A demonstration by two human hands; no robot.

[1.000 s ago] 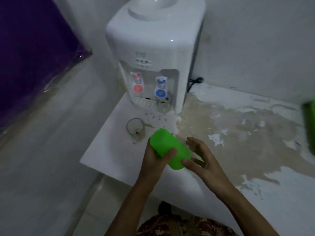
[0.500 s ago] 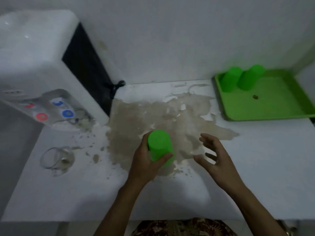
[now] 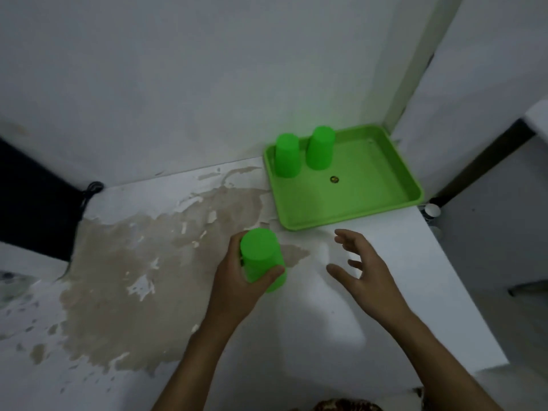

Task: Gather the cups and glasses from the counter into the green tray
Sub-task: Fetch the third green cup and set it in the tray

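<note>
My left hand grips a bright green plastic cup, held upside down above the counter, a short way in front of the green tray's near left corner. My right hand hovers beside it with fingers spread and nothing in it. The green tray sits in the far right corner of the counter. Two more green cups stand upside down at its back left: one by the left rim, the other right of it. A small dark spot marks the tray's floor.
The white counter has a large brown patch of peeled surface on its left half. The water dispenser's dark side and its cable sit at the far left. White walls close the back and right; the counter's right edge drops away.
The view has swung right, from the dispenser and the glass beside it to the tray. My left hand has carried the green cup rightward, turning it upside down. My right hand came off it.
</note>
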